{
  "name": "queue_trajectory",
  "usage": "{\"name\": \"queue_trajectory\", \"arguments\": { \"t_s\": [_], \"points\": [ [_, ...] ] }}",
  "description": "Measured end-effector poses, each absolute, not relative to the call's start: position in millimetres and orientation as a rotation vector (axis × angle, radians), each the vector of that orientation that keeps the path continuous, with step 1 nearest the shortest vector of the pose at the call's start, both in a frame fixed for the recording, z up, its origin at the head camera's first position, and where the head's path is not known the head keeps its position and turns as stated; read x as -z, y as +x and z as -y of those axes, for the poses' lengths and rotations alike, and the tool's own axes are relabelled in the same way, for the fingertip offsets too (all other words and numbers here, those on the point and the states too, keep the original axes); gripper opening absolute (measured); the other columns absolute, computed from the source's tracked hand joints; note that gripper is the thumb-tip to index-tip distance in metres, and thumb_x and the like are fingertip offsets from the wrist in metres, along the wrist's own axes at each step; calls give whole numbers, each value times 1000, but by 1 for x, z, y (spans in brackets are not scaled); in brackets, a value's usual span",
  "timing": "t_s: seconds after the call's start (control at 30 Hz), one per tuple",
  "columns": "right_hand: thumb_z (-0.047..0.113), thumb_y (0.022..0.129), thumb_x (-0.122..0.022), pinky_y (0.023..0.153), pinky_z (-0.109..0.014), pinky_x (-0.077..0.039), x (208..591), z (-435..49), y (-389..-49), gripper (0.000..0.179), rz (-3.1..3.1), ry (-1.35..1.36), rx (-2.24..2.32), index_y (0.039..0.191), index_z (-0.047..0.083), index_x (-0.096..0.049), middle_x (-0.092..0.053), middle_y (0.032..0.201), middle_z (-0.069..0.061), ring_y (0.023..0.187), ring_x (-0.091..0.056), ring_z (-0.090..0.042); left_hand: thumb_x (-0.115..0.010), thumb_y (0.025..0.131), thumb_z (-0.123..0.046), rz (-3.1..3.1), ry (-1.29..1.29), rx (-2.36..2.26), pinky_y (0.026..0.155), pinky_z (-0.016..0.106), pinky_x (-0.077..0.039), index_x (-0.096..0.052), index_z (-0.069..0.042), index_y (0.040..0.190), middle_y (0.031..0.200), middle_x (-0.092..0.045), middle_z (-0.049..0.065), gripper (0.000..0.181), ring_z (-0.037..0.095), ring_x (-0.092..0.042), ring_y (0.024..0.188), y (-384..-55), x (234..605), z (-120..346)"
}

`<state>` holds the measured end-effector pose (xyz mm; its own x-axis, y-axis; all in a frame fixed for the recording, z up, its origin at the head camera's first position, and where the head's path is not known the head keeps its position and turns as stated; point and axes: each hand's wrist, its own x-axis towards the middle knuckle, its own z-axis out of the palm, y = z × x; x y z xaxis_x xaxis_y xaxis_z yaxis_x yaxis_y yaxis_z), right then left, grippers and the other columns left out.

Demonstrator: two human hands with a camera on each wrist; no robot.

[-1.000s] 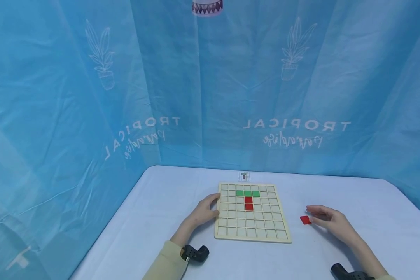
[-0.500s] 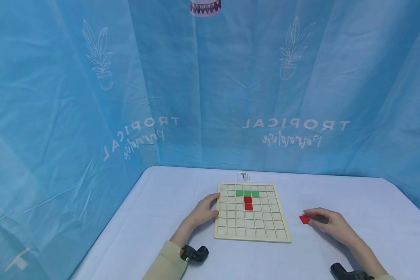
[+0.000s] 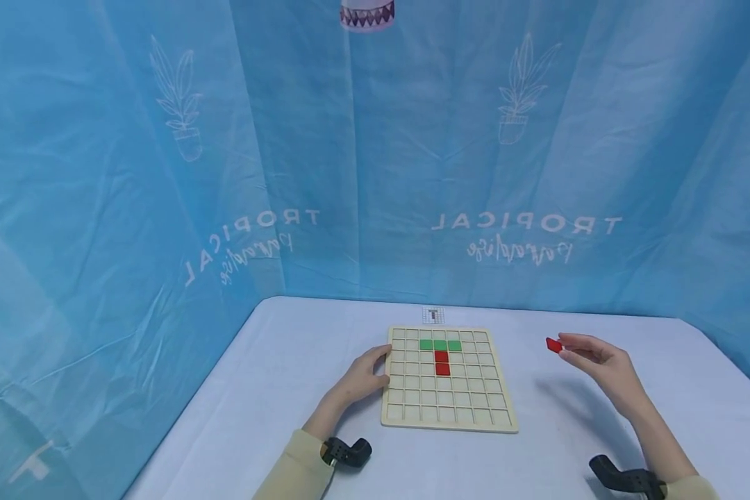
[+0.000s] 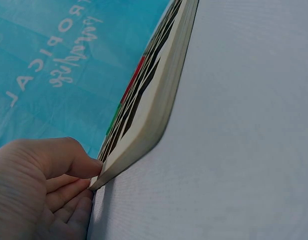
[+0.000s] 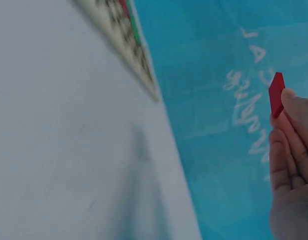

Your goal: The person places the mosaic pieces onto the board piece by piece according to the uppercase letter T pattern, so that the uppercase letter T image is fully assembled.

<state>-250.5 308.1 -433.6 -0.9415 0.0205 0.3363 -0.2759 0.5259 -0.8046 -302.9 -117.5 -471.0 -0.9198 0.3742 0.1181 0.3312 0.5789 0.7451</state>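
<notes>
My right hand (image 3: 605, 364) pinches a small red square tile (image 3: 553, 345) between thumb and fingertips, held above the table with a shadow below. In the right wrist view the tile (image 5: 277, 95) stands on edge, tilted. On the table lies a pale wooden grid board (image 3: 446, 417). Three green tiles (image 3: 440, 345) form a row on it, and two red tiles (image 3: 442, 362) run down from the middle one. My left hand (image 3: 359, 378) rests at the board's left edge, thumb and fingertips apart along the rim; the left wrist view shows the thumb (image 4: 91, 167) touching that rim.
A small card (image 3: 433, 315) with a T-shaped pattern on a grid lies behind the board. White cloth covers the table (image 3: 325, 326). Blue printed curtains (image 3: 394, 173) hang along the back and sides. Each wrist wears a black camera mount (image 3: 346, 453).
My right hand has taken hold of the red tile, which lay on the table right of the board, and lifted it up and away from me. My left hand has stayed at the board.
</notes>
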Motion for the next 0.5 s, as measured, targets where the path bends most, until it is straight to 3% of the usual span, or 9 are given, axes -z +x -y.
{"name": "queue_trajectory", "arguments": {
  "t_s": [0.07,0.27,0.5],
  "points": [
    [31,89,-65,76,-10,-49,426,-297,-255,49,2433,231,-1425,127,2,-57,-62,116,2,95,-56,8,-59,80,-4,-2744,609,-1277,110,43,-30,-37,2,142,144,-38,17,66,31,-33,134,-304,471,118],
    [30,88,-67,78,-17,-51,414,-253,-269,45,2414,320,-1470,124,4,-60,-62,119,-13,99,-60,-7,-59,79,-4,-2739,611,-1293,110,42,-29,-36,3,142,144,-39,17,67,31,-33,134,-305,472,119],
    [30,87,-68,81,-28,-52,420,-212,-280,41,2393,430,-1547,121,6,-63,-64,116,-9,102,-59,-18,-59,78,-3,-2726,625,-1314,110,42,-29,-37,4,141,144,-39,18,67,31,-33,134,-304,472,118]
  ]
}}
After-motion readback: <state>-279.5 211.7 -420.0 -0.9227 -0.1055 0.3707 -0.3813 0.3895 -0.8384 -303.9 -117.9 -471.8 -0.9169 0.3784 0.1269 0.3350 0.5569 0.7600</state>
